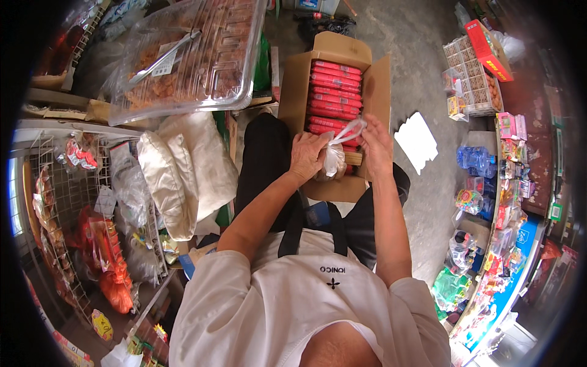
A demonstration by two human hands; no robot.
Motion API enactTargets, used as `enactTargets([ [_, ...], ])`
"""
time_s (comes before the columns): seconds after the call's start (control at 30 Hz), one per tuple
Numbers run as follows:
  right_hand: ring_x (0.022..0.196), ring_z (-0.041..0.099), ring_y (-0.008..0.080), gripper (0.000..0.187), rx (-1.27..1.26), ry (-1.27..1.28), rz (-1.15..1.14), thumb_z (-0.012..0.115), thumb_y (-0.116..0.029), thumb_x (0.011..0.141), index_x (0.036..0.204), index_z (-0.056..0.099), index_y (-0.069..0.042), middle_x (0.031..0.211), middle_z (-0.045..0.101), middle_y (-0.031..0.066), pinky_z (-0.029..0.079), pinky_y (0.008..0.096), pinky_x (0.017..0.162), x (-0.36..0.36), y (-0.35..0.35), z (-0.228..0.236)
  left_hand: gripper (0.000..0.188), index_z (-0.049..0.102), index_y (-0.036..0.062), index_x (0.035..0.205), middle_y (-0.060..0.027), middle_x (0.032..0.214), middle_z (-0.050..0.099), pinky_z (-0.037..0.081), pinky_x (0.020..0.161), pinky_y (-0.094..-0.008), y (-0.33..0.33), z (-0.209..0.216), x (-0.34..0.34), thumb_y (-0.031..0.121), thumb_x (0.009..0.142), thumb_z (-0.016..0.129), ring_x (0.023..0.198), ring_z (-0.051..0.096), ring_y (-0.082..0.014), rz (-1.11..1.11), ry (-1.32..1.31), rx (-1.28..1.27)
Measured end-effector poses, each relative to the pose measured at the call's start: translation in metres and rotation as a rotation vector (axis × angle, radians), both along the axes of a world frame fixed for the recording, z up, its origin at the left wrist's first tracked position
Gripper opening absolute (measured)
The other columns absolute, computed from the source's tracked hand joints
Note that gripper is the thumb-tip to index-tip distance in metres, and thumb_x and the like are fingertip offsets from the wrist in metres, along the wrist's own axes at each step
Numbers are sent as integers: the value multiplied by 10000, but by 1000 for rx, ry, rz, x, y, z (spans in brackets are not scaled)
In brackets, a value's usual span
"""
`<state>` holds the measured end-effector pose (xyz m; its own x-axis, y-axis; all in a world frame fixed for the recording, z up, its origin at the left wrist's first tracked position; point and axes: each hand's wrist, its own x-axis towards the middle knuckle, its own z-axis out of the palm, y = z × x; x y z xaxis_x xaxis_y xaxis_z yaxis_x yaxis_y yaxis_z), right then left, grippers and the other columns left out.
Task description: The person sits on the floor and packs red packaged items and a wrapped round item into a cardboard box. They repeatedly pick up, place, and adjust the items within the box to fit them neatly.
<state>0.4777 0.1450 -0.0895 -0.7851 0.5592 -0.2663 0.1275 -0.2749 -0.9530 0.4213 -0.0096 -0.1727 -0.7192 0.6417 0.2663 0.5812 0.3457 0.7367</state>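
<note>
A thin whitish plastic bag [333, 160] with something pale brown inside hangs over the near end of an open cardboard box [296, 85]. My left hand [307, 154] is closed on the bag's gathered neck. With bent fingers, my right hand [376, 145] grips the bag's twisted top [351, 131], pulled out to the right. Beneath and beyond my hands, red packets [335, 92] lie stacked in a row inside the box. What fills the bag is too covered to name.
At the upper left stands a large clear plastic container [244, 73] of brown food, tongs [165, 58] on its lid. Cream cloth [205, 159] lies below it. A white sheet [417, 142] is on the floor to the right, before an egg crate [468, 70] and shelves of packaged goods.
</note>
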Motion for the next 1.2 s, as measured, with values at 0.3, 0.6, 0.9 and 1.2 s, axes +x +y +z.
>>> enactTargets([
  [0.3,701,471,117,399,-614,270,-55,460,-26,840,1234,442,-85,870,512,36,387,239,594,20,7,-13,505,521,130,1164,-79,989,568,356,915,-440,-5,24,6,141,677,652,954,512,-301,-81,284,-53],
  [0.6,635,429,113,506,-310,140,120,524,-24,783,1276,426,-84,733,468,-2,373,246,580,33,14,-6,191,617,81,925,-75,950,576,431,737,-337,-13,22,5,76,742,562,858,551,-210,-123,-175,139],
  [0.9,752,612,343,206,1029,-446,136,589,-140,790,989,633,-112,799,628,189,490,383,684,32,15,-33,225,542,75,758,-27,666,537,328,440,-221,-25,25,10,196,896,410,481,446,-91,79,-1381,506],
  [1.2,717,633,236,243,598,-479,-3,614,-131,792,1017,634,-40,773,649,154,489,336,681,35,56,-118,319,434,125,613,18,538,430,198,347,-232,-35,6,11,262,901,428,370,292,-64,387,-1193,307],
])
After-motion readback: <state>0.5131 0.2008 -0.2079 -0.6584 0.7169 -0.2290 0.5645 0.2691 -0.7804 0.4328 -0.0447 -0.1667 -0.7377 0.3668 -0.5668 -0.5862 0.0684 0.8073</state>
